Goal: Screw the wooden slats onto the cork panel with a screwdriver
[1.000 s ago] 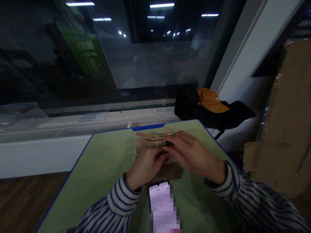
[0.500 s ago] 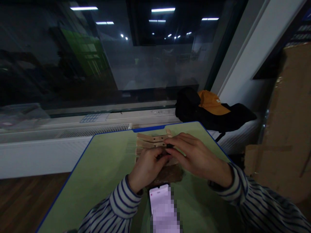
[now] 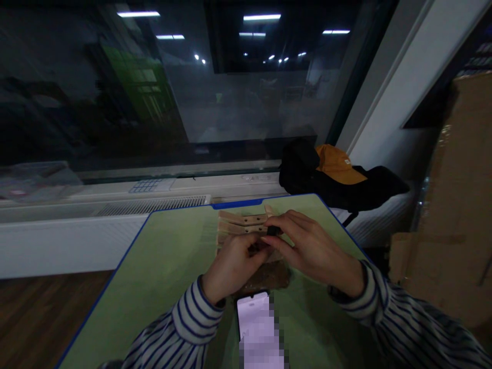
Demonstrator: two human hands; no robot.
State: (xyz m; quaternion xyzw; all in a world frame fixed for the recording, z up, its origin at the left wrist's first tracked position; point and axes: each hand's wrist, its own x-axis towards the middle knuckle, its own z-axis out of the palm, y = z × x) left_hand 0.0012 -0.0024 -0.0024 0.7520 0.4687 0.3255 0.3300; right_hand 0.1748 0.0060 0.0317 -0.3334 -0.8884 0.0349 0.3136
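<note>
Both hands meet over a set of light wooden slats (image 3: 240, 224) lying on a green table (image 3: 169, 266). My left hand (image 3: 232, 266) is curled, its fingertips pinched on something small and dark near the slats. My right hand (image 3: 307, 248) is also curled, thumb and forefinger closed on a small black piece (image 3: 273, 230) at the slats' right end. A brown flat piece (image 3: 269, 277) lies under the hands. Both sleeves are striped.
A phone (image 3: 255, 328) with a lit screen lies on the table near me. Beyond the table are a radiator sill (image 3: 149, 205) and a dark window. A black bag (image 3: 338, 187) with an orange cap (image 3: 338, 164) sits at the right; cardboard boxes (image 3: 457, 205) stand far right.
The view has shifted slightly; the hands stay together at the slats, and the black piece in my right fingers shows a little more clearly.
</note>
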